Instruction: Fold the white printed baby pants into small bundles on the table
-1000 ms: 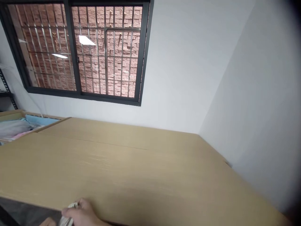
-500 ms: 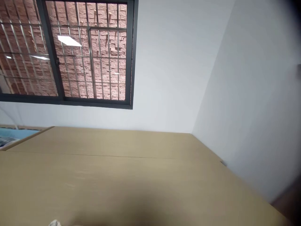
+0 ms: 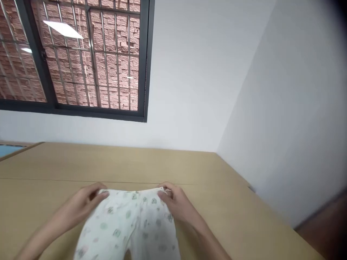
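1. I am holding a small pair of white printed trousers (image 3: 130,224) by the waistband, which is lying across the far edge of the garment, directly under my fingertips.
2. My left hand (image 3: 84,204) is gripping the left end of the waistband, fingers (image 3: 101,193) curled closed over the cloth.
3. My right hand (image 3: 176,204) is gripping the right end, fingers (image 3: 162,195) likewise pinched shut on the fabric.
4. Both hands are sitting about equally near the garment, one at each corner, with the waistband stretching between them.
5. The trousers' long axis is running from my fingers back toward my body; the two legs are trailing toward the near edge of the picture, lying side by side on the wooden desk (image 3: 230,202).
6. A container edge (image 3: 16,148) is showing at the far left of the desk, well apart from my hands; something pale blue is lying inside, but I cannot tell what it is.
7. A barred window (image 3: 81,57) is standing above the desk's far side.
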{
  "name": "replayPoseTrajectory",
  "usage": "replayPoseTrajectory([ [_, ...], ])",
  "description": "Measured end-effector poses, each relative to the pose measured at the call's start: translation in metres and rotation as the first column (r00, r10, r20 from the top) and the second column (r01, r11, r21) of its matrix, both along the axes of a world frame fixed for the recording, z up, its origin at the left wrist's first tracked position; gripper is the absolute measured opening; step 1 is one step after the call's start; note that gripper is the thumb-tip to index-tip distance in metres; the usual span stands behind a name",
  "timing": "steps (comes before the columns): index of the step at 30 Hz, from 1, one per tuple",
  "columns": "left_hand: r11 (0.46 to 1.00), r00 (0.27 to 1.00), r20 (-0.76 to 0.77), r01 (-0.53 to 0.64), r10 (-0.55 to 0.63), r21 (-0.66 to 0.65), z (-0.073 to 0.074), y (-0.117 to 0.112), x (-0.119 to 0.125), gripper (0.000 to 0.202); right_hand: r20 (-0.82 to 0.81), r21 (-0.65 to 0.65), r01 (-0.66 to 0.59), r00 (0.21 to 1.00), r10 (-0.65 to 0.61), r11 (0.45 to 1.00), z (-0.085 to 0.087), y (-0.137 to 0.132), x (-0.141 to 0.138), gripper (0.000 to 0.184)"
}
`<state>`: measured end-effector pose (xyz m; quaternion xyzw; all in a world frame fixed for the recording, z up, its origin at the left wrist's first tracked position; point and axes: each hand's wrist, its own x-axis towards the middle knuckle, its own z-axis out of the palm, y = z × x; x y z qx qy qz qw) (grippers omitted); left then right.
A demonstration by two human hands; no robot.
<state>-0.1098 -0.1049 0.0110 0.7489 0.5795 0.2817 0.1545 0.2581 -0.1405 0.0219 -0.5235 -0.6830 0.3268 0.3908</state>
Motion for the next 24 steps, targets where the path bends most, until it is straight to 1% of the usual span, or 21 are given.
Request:
replayPoseTrajectory([
  [1,0.987,0.991,-0.045,0.125,-0.129,-0.097,-0.006,0.023,0.016,0.042,0.068,0.006,0.042,0.997,-0.042,0.999,-0.016,0.020,0.007,0.025],
  [2,0.973,0.977,-0.073,0.187,-0.198,-0.135,-0.015,0.044,0.033,0.038,0.101,0.017,0.069,0.992,-0.071,0.997,-0.033,0.039,0.013,0.022],
  [4,0.965,0.971,-0.088,0.205,-0.221,-0.165,-0.039,0.082,0.063,0.029,0.149,0.034,0.108,0.982,-0.112,0.994,-0.068,0.074,0.021,0.018],
  [6,0.969,0.976,-0.103,0.173,-0.193,-0.177,-0.065,0.112,0.087,0.023,0.203,0.063,0.156,0.965,-0.165,0.986,-0.096,0.102,0.027,0.018],
  [9,0.980,0.983,-0.142,0.094,-0.119,-0.174,-0.097,0.142,0.110,0.020,0.294,0.122,0.211,0.926,-0.238,0.970,-0.127,0.132,0.030,0.023],
  [12,0.987,0.978,-0.204,0.000,-0.033,-0.161,-0.117,0.159,0.120,0.025,0.390,0.148,0.249,0.874,-0.288,0.957,-0.148,0.150,0.031,0.024],
  [14,0.987,0.969,-0.246,-0.055,0.017,-0.151,-0.123,0.165,0.123,0.026,0.445,0.148,0.265,0.842,-0.304,0.953,-0.159,0.159,0.031,0.023],
  [15,0.987,0.963,-0.265,-0.079,0.038,-0.143,-0.124,0.166,0.125,0.025,0.468,0.146,0.268,0.829,-0.306,0.952,-0.163,0.162,0.031,0.021],
  [17,0.987,0.951,-0.298,-0.115,0.078,-0.110,-0.121,0.161,0.129,0.025,0.506,0.139,0.267,0.808,-0.301,0.953,-0.169,0.166,0.032,0.017],
  [19,0.992,0.943,-0.318,-0.116,0.093,-0.054,-0.115,0.145,0.140,0.025,0.533,0.129,0.264,0.794,-0.292,0.956,-0.171,0.171,0.034,0.019],
  [21,0.999,0.945,-0.325,-0.046,0.041,-0.007,-0.109,0.115,0.160,0.024,0.550,0.111,0.263,0.787,-0.279,0.959,-0.171,0.175,0.037,0.023],
  [22,1.000,0.946,-0.324,0.021,-0.020,0.000,-0.110,0.094,0.172,0.025,0.556,0.099,0.264,0.785,-0.273,0.959,-0.171,0.178,0.039,0.024],
  [23,0.994,0.940,-0.323,0.108,-0.106,-0.009,-0.113,0.070,0.186,0.026,0.561,0.086,0.266,0.783,-0.268,0.960,-0.170,0.180,0.041,0.025],
  [24,0.980,0.927,-0.319,0.198,-0.199,-0.036,-0.119,0.045,0.200,0.025,0.565,0.073,0.270,0.782,-0.263,0.960,-0.170,0.182,0.042,0.025],
])
